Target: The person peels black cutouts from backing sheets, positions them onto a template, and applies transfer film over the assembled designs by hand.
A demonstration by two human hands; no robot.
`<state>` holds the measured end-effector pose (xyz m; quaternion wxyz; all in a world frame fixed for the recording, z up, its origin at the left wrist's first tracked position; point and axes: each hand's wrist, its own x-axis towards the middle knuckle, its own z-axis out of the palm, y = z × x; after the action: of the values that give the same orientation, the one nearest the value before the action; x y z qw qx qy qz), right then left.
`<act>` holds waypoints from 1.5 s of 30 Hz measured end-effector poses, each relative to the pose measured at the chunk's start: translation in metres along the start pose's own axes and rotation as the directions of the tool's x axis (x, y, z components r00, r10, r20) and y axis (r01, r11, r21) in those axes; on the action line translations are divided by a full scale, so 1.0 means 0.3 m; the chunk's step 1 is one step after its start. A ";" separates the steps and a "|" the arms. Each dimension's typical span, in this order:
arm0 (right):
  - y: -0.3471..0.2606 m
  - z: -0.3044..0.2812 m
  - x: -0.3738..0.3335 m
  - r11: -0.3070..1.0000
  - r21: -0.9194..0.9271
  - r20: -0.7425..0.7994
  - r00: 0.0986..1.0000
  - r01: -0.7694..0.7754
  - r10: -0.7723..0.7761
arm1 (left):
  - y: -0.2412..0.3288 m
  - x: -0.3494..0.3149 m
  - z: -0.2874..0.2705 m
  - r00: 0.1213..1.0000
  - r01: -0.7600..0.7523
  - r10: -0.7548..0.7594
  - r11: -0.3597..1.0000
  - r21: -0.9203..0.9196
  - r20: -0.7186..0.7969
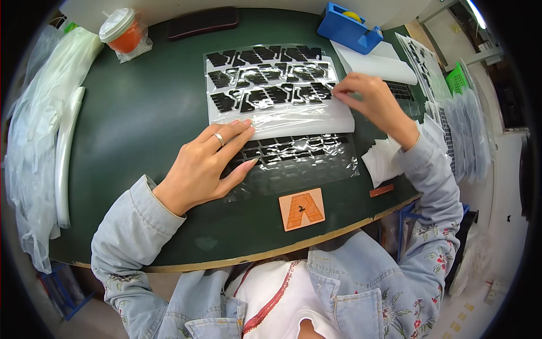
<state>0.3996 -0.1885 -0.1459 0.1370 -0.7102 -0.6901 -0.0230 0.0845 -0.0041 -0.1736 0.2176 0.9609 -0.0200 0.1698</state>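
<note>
White sheet (324, 125) of black cut-outs (224, 101) is laid beyond the orange block (302, 209), rows aligned crosswise; left of the block it is pressed, ungripped, by the spread left hand (206, 161); rightward, a row's end is met by the pinched right hand (370, 99), its hold unclear

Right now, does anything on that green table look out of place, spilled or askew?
I see no spill. The untidiest spot is the loose white papers by the right sleeve, lying in an uneven heap. The lidded orange cup at the far left may also look odd on a work table.
</note>
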 end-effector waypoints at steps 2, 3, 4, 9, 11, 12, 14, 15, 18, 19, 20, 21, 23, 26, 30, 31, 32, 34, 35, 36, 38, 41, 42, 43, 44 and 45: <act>0.069 0.000 0.003 0.954 0.264 0.030 0.990 -0.142 0.139 | 0.003 0.007 0.003 1.000 -0.005 0.005 1.000 0.000 -0.002; 0.096 -0.001 0.000 0.914 0.355 0.069 0.980 -0.199 0.186 | 0.007 0.007 0.005 1.000 -0.011 0.011 1.000 0.000 0.000; 0.090 -0.004 0.007 0.915 0.355 0.065 0.981 -0.193 0.182 | 0.007 0.006 0.005 1.000 -0.013 0.013 1.000 0.008 -0.006; 0.040 -0.019 0.006 0.981 0.192 0.029 0.999 0.031 -0.037 | -0.002 0.001 0.003 1.000 -0.017 0.017 1.000 0.005 -0.015; 0.020 -0.018 -0.001 0.986 0.077 0.051 0.988 0.144 -0.149 | -0.004 -0.001 0.004 0.999 -0.032 0.032 0.999 0.003 -0.023; 0.011 -0.018 -0.002 0.986 0.074 0.051 0.987 0.147 -0.151 | -0.005 -0.003 0.004 0.999 -0.032 0.032 0.999 0.004 -0.026; 0.003 -0.021 0.001 0.972 -0.061 0.044 0.973 0.228 -0.225 | -0.006 -0.002 0.005 0.999 -0.036 0.036 0.999 0.010 -0.024; 0.007 -0.020 0.000 0.951 -0.116 0.047 0.958 0.288 -0.284 | -0.005 -0.002 0.006 0.999 -0.035 0.035 0.999 0.011 -0.028; 0.008 -0.016 0.001 0.923 -0.178 0.052 0.940 0.341 -0.338 | -0.005 -0.005 0.006 0.999 -0.039 0.039 0.999 0.013 -0.034; 0.006 -0.013 -0.002 0.923 -0.179 0.053 0.940 0.340 -0.336 | -0.006 -0.004 0.007 0.999 -0.042 0.043 0.999 0.014 -0.033; 0.005 -0.008 -0.003 0.933 -0.166 0.055 0.947 0.321 -0.316 | -0.008 -0.003 0.008 0.998 -0.045 0.046 0.999 0.015 -0.032; 0.002 -0.004 -0.004 0.941 -0.153 0.056 0.954 0.301 -0.295 | -0.009 -0.003 0.009 0.998 -0.046 0.047 0.999 0.014 -0.031; -0.006 0.005 0.001 0.970 -0.074 0.048 0.973 0.230 -0.227 | -0.011 -0.003 0.008 0.998 -0.053 0.055 0.998 0.030 -0.037; 0.018 0.017 0.007 0.989 0.134 0.018 0.998 0.060 -0.063 | -0.010 0.001 0.006 0.998 -0.051 0.052 0.998 0.028 -0.019; 0.080 0.048 0.037 0.809 0.472 0.065 0.929 -0.351 0.365 | 0.002 -0.002 0.007 0.997 -0.064 0.066 0.996 0.063 -0.026; 0.140 0.055 0.039 0.804 0.485 0.014 0.922 -0.345 0.388 | 0.001 -0.001 0.011 0.998 -0.062 0.064 0.996 0.064 -0.029; 0.222 0.066 0.038 0.814 0.510 -0.103 0.921 -0.276 0.376 | 0.002 0.001 0.012 0.998 -0.060 0.062 0.996 0.067 -0.030; 0.292 0.004 0.049 0.861 0.395 -0.260 0.859 -0.321 0.440 | 0.006 0.002 0.016 0.998 -0.050 0.052 0.997 0.054 -0.029; 0.295 -0.031 0.046 0.897 0.334 -0.324 0.858 -0.290 0.398 | 0.007 0.001 0.016 0.999 -0.034 0.035 0.999 0.039 -0.033; 0.298 -0.069 0.035 0.927 0.268 -0.384 0.853 -0.263 0.353 | 0.005 0.005 0.015 0.999 -0.040 0.041 0.999 0.036 -0.020; 0.134 -0.186 0.028 0.952 0.265 -0.165 0.965 -0.156 0.204 | -0.001 0.015 0.018 0.991 -0.038 0.035 0.999 -0.023 -0.129; -0.227 -0.249 0.034 0.884 0.444 0.350 0.937 -0.147 -0.020 | 0.026 0.020 -0.021 0.954 -0.125 0.153 0.985 0.122 -0.258; -0.300 -0.241 0.028 0.837 0.540 0.443 0.877 -0.094 -0.187 | 0.035 0.026 -0.027 0.934 -0.183 0.225 0.968 0.169 -0.279; -0.357 -0.226 0.016 0.798 0.544 0.589 0.795 -0.258 -0.145 | 0.069 0.032 -0.036 0.936 -0.200 0.234 0.968 0.152 -0.263; -0.394 -0.215 0.003 0.748 0.524 0.713 0.690 -0.407 -0.125 | 0.128 0.021 -0.050 0.942 -0.235 0.251 0.967 0.098 -0.221; -0.405 -0.189 -0.019 0.736 0.531 0.710 0.694 -0.419 -0.116 | 0.178 0.003 -0.053 0.946 -0.264 0.268 0.963 0.044 -0.180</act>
<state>0.2884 -0.2056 -0.0728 0.1059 -0.6260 -0.5839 0.5059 0.0742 -0.0457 -0.1380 0.1842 0.9316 -0.1274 0.2862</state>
